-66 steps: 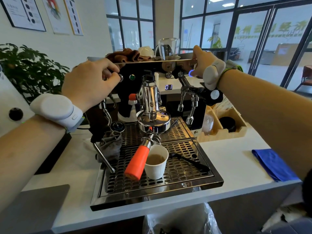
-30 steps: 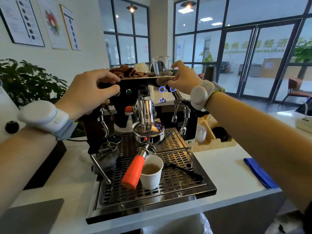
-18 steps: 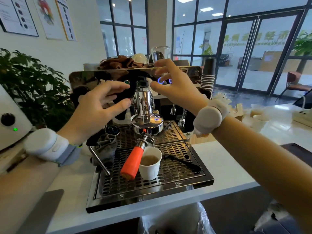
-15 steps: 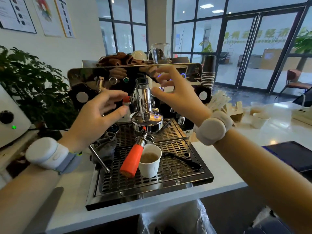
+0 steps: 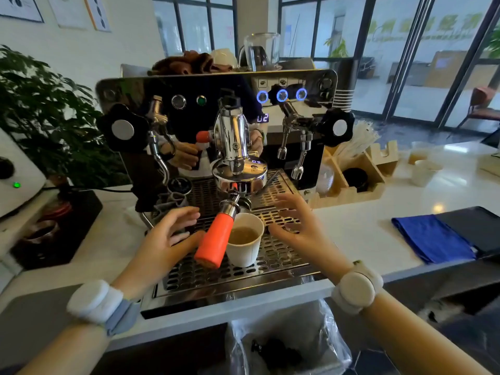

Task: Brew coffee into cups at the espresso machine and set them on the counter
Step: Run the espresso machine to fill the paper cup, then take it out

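Observation:
A white paper cup [image 5: 245,249] holding brown coffee stands on the drip tray [image 5: 273,263] of the chrome espresso machine [image 5: 216,104], under the portafilter with its orange handle [image 5: 213,243]. My left hand [image 5: 167,239] hovers just left of the orange handle, fingers spread and holding nothing. My right hand [image 5: 296,226] hovers just right of the cup, fingers spread, also holding nothing. Three blue-lit buttons [image 5: 281,95] glow on the machine's front. Two more paper cups [image 5: 422,169] stand on the counter at the far right.
A folded blue cloth [image 5: 430,240] and a dark tray [image 5: 479,226] lie on the white counter to the right. A wooden organiser [image 5: 354,180] sits beside the machine. Left are a white grinder [image 5: 16,174] and a plant [image 5: 46,112]. A lined bin [image 5: 284,345] stands below.
Both hands came down from the top and front panel of the machine to either side of the cup on the drip tray. The view tilted downward.

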`<state>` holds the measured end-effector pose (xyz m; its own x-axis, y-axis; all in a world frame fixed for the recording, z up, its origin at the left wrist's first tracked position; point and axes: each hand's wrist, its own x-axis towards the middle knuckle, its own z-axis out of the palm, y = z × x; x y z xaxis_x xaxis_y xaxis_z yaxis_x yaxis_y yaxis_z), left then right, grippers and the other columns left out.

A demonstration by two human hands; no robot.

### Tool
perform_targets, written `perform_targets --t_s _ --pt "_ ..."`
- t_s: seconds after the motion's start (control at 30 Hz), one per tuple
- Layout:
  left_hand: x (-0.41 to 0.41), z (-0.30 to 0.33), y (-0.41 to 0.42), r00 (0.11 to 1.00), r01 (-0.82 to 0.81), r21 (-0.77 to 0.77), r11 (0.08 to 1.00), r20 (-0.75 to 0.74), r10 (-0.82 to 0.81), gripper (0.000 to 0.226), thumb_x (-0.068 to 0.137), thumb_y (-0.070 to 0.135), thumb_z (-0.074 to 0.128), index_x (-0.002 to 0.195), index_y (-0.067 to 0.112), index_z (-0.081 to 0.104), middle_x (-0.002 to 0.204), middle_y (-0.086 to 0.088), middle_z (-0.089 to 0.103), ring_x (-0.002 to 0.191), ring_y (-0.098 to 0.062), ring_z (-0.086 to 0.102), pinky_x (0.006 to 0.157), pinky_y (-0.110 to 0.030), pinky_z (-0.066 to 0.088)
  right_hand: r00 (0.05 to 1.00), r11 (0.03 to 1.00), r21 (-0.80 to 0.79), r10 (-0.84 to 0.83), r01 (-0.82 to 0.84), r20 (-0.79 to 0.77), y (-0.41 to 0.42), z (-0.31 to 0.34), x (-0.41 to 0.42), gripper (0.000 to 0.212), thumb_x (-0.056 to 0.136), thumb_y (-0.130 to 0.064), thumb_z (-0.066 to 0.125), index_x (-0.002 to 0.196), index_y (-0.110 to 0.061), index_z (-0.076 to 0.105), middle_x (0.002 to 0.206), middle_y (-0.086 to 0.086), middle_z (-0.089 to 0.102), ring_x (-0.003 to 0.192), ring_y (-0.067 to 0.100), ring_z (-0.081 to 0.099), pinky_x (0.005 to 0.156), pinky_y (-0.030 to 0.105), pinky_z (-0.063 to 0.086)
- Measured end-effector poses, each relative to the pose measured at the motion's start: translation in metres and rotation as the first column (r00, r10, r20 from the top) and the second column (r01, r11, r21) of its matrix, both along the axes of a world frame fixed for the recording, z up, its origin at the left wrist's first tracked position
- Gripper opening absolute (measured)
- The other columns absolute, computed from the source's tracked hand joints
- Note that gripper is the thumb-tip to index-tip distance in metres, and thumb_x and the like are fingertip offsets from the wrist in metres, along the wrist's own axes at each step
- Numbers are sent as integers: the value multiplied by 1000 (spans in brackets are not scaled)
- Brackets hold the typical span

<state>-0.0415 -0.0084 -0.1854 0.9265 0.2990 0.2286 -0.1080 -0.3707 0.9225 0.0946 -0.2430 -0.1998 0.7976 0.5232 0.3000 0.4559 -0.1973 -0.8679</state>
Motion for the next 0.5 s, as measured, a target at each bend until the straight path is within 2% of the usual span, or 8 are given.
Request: perform_targets --t_s 0.07,0.1,0.2,0.3,0.37,0.47,0.5 --pt "4 -13 2 999 16 -47 999 -49 -18 43 79 14 68 116 31 53 123 10 57 121 -7 53 100 -30 44 999 997 -66 30 -31 -21 0 -9 0 68 76 -30 74 133 -35 39 124 -21 49 119 5 49 98 28 44" --pt "7 -20 4 995 30 -33 999 -89 -33 47 80 9 69 117 32 51 124 12 55 122 -6 52 98 -25 45 998 994 -95 46 -51 -47 0 -13 1 74 74 -32 76 137 -36 36 128 -20 46 121 6 47 99 28 42" --pt "13 -32 2 977 89 86 992 -203 -70 68 76 23 78 132 34 41 129 19 49 112 19 47 82 -2 43 987 979 -166 95 -116 -128 6 -24 3 89 71 -31 80 143 -34 28 136 -17 41 125 4 41 102 28 38" --pt "18 -38 -3 960 120 126 985 -268 -83 84 64 44 81 131 46 31 126 28 43 100 28 45 73 3 39 977 965 -211 116 -153 -179 14 -33 6 95 69 -33 81 146 -32 25 144 -11 41 128 3 38 102 25 35" --pt "22 -38 -5 949 143 158 977 -303 -90 87 60 50 80 128 53 26 123 35 38 101 27 42 76 1 35 970 961 -211 137 -180 -201 18 -36 7 93 68 -32 81 145 -31 28 141 -12 46 127 1 40 106 27 33" --pt "31 -35 -6 945 189 153 970 -297 -137 92 64 45 82 142 37 33 136 22 45 117 12 45 90 -9 36 961 952 -207 181 -224 -208 24 -40 8 81 68 -30 82 135 -38 37 125 -26 52 119 -10 45 104 26 34" --pt "33 -33 -7 942 223 148 964 -285 -174 88 67 39 82 142 33 36 137 21 49 120 9 47 93 -10 37 960 952 -204 184 -227 -213 26 -40 8 79 68 -30 82 132 -42 37 122 -29 51 117 -11 45 104 26 35"
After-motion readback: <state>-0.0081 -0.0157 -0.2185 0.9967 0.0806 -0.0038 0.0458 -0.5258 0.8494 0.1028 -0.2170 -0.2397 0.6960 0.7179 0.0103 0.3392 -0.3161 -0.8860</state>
